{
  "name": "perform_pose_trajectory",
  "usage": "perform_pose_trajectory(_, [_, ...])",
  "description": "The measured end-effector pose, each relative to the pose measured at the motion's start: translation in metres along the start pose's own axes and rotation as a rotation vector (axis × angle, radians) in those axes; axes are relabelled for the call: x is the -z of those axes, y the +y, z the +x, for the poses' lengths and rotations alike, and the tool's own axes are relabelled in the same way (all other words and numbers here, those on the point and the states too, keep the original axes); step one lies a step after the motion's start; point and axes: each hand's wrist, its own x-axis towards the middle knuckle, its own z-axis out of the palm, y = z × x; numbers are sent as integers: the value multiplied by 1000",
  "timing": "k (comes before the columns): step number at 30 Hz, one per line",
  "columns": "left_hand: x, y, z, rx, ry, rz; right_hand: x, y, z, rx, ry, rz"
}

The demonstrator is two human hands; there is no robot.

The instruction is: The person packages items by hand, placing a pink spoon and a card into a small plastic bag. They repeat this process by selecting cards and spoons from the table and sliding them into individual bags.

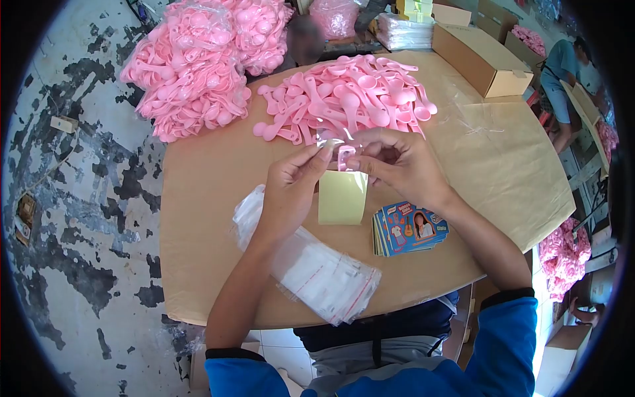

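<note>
My left hand (pixel 294 185) pinches the upper left edge of a small clear plastic bag (pixel 329 137), its thumb and fingers closed. A plain yellow card (pixel 342 198) hangs upright below the fingers, apparently inside the bag. My right hand (pixel 407 165) is closed at the bag's top right, thumb and fingers around the handle end of a pink plastic spoon (pixel 345 157). The rest of that spoon is hidden. Beneath my left forearm lies a fanned stack of clear plastic bags (pixel 324 274). Near my right wrist sits a pile of printed blue cards (pixel 410 228).
A heap of loose pink spoons (pixel 357 96) covers the table's far middle, with bulging bags of spoons (pixel 198 66) at the far left. A cardboard box (pixel 481 59) stands at the far right on the brown paper-covered table (pixel 211 264). Another person (pixel 565 83) is at the right.
</note>
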Motion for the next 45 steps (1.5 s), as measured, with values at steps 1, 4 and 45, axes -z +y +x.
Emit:
perform_pose_trajectory(1, [-2,3,-1,0,7,-17,1,-4,-1,-42,12,-6])
perform_pose_trajectory(4, [-1,2,-2,-30,-5,-27,6,-1,1,-42,-86,40])
perform_pose_trajectory(45, [20,6,0,-222,-233,315,33,-4,5,331,-60,-173])
